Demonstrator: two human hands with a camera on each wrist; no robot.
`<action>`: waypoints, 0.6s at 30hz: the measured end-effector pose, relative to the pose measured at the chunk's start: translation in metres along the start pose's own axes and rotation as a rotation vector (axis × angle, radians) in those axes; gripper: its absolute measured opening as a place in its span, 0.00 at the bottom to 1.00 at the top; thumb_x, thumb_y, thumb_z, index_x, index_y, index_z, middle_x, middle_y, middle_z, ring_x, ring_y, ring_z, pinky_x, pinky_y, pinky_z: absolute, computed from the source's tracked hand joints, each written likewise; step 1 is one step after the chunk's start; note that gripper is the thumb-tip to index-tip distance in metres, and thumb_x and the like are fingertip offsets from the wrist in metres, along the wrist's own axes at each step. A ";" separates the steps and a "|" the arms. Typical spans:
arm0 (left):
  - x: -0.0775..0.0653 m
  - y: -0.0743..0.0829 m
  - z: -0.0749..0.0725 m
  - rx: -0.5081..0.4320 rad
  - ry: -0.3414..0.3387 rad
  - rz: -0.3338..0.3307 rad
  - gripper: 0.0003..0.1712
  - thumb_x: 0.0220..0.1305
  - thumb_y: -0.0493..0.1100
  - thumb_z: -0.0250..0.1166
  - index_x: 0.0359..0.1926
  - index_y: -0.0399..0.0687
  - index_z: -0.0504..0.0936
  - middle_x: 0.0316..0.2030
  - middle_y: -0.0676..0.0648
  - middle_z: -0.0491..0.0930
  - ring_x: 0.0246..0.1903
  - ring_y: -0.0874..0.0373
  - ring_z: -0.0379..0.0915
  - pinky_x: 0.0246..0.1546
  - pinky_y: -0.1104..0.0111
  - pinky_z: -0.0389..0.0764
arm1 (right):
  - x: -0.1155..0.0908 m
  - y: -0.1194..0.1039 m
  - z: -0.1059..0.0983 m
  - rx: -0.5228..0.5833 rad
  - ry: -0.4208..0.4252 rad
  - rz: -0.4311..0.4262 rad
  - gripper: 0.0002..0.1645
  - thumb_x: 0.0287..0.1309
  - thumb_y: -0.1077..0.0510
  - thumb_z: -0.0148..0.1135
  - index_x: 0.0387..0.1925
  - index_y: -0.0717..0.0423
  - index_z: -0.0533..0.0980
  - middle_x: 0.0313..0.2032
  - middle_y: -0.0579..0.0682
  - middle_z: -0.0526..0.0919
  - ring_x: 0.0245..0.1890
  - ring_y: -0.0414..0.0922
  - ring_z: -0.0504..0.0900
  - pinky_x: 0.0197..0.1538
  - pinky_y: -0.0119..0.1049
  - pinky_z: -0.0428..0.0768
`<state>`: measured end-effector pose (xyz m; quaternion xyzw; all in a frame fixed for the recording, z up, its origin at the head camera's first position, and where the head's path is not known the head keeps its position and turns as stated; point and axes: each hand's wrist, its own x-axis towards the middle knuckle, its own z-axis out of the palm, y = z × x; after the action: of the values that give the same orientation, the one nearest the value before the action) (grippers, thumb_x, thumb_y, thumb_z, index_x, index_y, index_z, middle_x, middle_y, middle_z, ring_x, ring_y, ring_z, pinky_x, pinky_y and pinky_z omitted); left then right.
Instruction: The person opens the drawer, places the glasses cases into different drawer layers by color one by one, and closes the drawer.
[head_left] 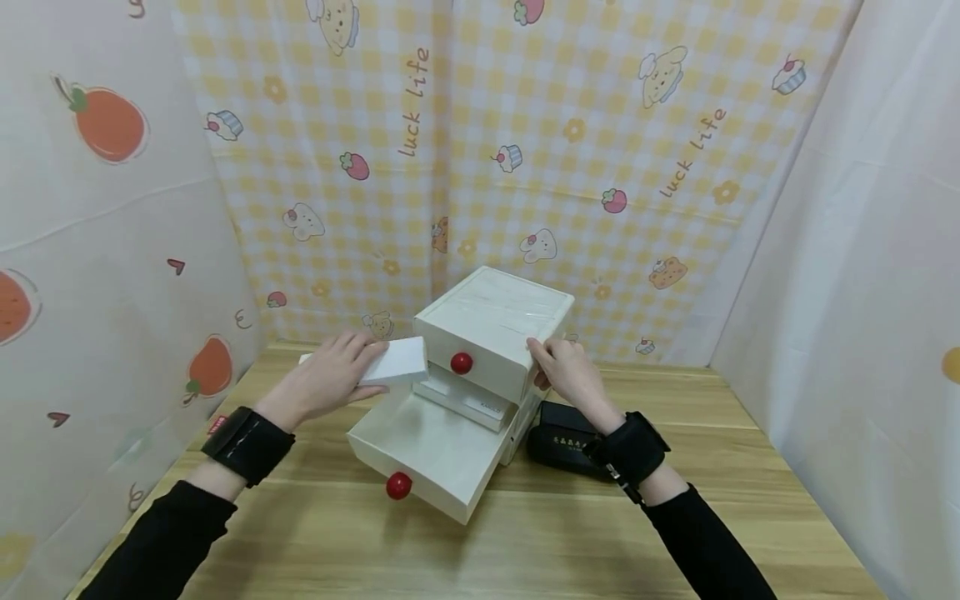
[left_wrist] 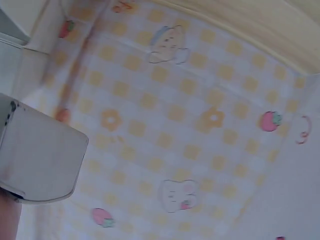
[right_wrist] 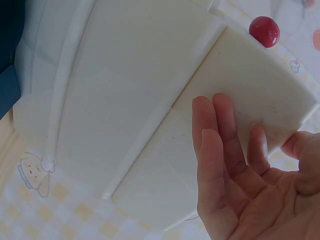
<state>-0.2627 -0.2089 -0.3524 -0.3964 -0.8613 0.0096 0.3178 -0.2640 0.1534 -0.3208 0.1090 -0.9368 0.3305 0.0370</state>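
Observation:
My left hand (head_left: 330, 372) holds a flat white box (head_left: 399, 362) beside the front of a small white drawer cabinet (head_left: 498, 304). That box (left_wrist: 42, 155) also shows in the left wrist view. A drawer (head_left: 420, 442) with a red round knob (head_left: 399, 485) is pulled out below a shut upper drawer (head_left: 468, 358). Another white box (head_left: 465, 400) with small print lies at the back of the pulled-out drawer. My right hand (head_left: 570, 372) touches the cabinet's right side near its upper front edge, with fairly straight fingers (right_wrist: 227, 125) against the panel.
A black case (head_left: 558, 442) with gold lettering lies right of the cabinet, partly behind my right wrist. A small red tag (head_left: 217, 425) shows at the left edge of the wooden table (head_left: 540, 550). Patterned curtains (head_left: 480, 108) stand behind and at both sides.

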 end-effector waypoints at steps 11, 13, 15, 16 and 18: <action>0.024 0.045 -0.005 0.070 -0.105 0.131 0.38 0.53 0.64 0.65 0.57 0.44 0.70 0.47 0.44 0.76 0.47 0.50 0.74 0.48 0.58 0.79 | -0.001 -0.002 -0.001 -0.006 -0.001 -0.003 0.30 0.72 0.41 0.39 0.24 0.56 0.75 0.24 0.54 0.83 0.20 0.41 0.78 0.29 0.34 0.72; 0.027 0.052 -0.002 0.076 -0.123 0.158 0.37 0.53 0.65 0.65 0.56 0.47 0.70 0.48 0.44 0.76 0.47 0.50 0.75 0.49 0.59 0.78 | -0.001 -0.002 -0.001 -0.004 0.000 -0.007 0.30 0.72 0.41 0.40 0.24 0.56 0.76 0.23 0.54 0.83 0.20 0.41 0.78 0.28 0.34 0.72; 0.030 0.057 0.000 0.096 -0.135 0.195 0.36 0.54 0.67 0.63 0.55 0.49 0.71 0.47 0.45 0.77 0.46 0.52 0.75 0.48 0.60 0.79 | -0.001 -0.002 -0.001 -0.006 0.003 -0.010 0.30 0.72 0.41 0.40 0.25 0.55 0.76 0.23 0.54 0.83 0.20 0.41 0.78 0.28 0.33 0.71; 0.031 0.060 0.002 0.112 -0.141 0.216 0.35 0.54 0.67 0.62 0.55 0.50 0.71 0.46 0.46 0.76 0.45 0.53 0.75 0.47 0.61 0.79 | -0.001 -0.002 -0.001 -0.008 0.005 -0.012 0.30 0.72 0.42 0.40 0.25 0.55 0.76 0.23 0.54 0.83 0.20 0.41 0.78 0.28 0.33 0.71; 0.034 0.064 0.005 0.142 -0.153 0.255 0.35 0.54 0.68 0.61 0.54 0.52 0.70 0.45 0.48 0.76 0.44 0.54 0.74 0.46 0.63 0.78 | -0.001 -0.002 -0.001 -0.011 0.008 -0.014 0.30 0.72 0.42 0.40 0.24 0.55 0.76 0.23 0.53 0.83 0.19 0.40 0.78 0.28 0.33 0.71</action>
<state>-0.2385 -0.1403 -0.3551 -0.4772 -0.8227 0.1411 0.2747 -0.2627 0.1527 -0.3192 0.1140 -0.9377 0.3253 0.0434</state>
